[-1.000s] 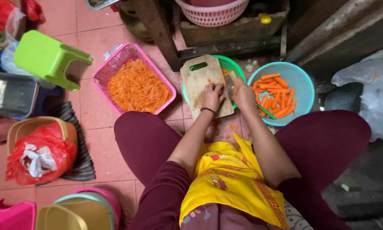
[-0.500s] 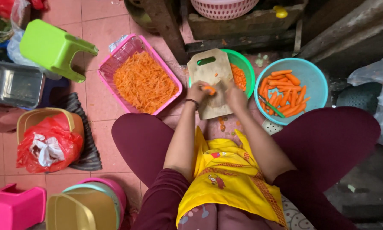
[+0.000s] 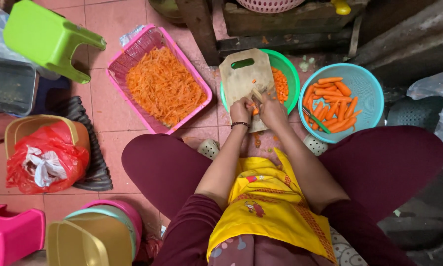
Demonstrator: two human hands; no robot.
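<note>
1. Head view, hands: the left hand [image 3: 241, 109] curls its fingers closed around a short orange carrot piece [image 3: 255, 110], pressing it onto the near end of the pale wooden cutting board with a slot handle [image 3: 241, 79]. The right hand [image 3: 272, 109] is closed on what looks like a knife [image 3: 257, 94], its blade mostly hidden between the hands.
2. Head view, surroundings: the board lies across a round green plastic basin [image 3: 289, 69] holding cut carrot. Just right stands a turquoise round plastic colander [image 3: 372, 83] of whole peeled carrots [image 3: 330, 103]; to the left, a pink rectangular plastic basket [image 3: 201, 86] holds shredded carrot [image 3: 164, 86]. A lime green plastic stool [image 3: 44, 37] and a red plastic bag in a tan bucket [image 3: 46, 155] sit further left.
3. Judgement: cutting well here seems to call for tucked left fingertips, a steady board on the basin rim, and even strokes, since the board could tip.
</note>
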